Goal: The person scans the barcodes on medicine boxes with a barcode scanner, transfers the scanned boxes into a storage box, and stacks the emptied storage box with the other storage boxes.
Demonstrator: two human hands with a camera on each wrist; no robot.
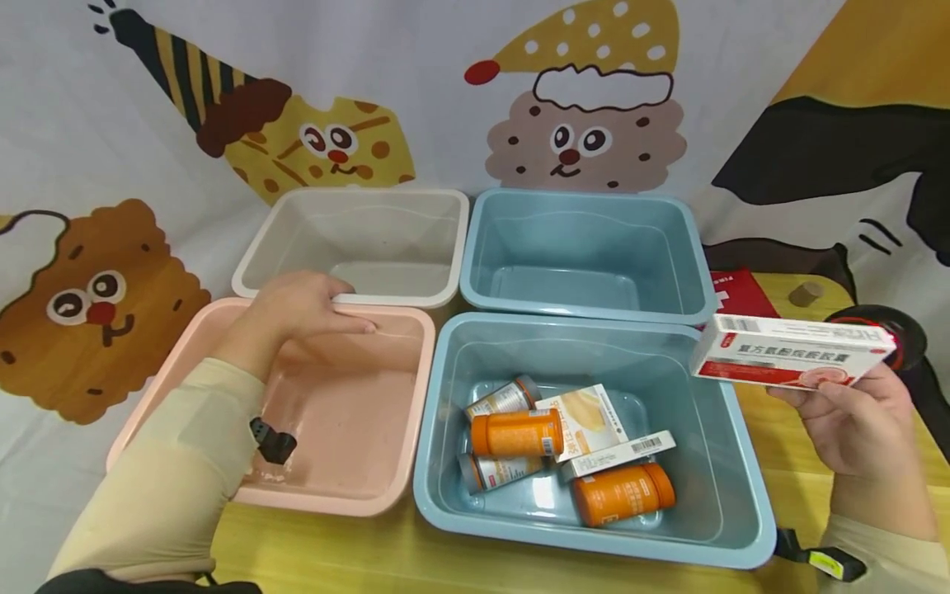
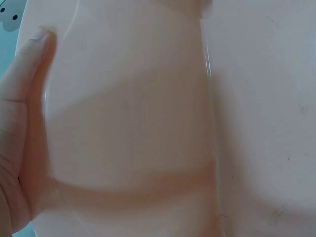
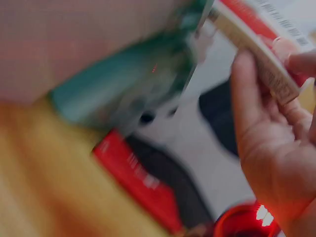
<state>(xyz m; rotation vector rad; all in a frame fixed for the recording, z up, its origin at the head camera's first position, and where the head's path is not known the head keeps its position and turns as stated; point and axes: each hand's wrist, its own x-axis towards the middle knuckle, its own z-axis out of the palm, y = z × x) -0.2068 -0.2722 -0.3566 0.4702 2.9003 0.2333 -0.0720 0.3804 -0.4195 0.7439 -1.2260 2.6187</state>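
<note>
My right hand (image 1: 864, 417) holds a white and red medicine box (image 1: 794, 353) between thumb and fingers, raised above the right edge of the near blue bin (image 1: 750, 462). In the right wrist view, the fingers grip the box (image 3: 266, 54) near one end. My left hand (image 1: 304, 307) grips the far rim of the pink bin (image 1: 341, 412). Its thumb (image 2: 24, 89) lies along the inner wall, and its other fingers reach over the rim, partly hidden. Inside the near blue bin lie orange bottles (image 1: 517, 433), silver-and-orange bottles (image 1: 505, 399), a yellow-and-white box (image 1: 582, 421) and a slim white box (image 1: 619, 454).
Behind stand a grey bin (image 1: 386, 227) and a second blue bin (image 1: 586, 247). A round black device (image 1: 909, 330) glowing red is right of the held box. A red first-aid packet (image 1: 742, 293) and a small wooden cylinder (image 1: 806, 294) lie on the wooden table (image 1: 319, 544).
</note>
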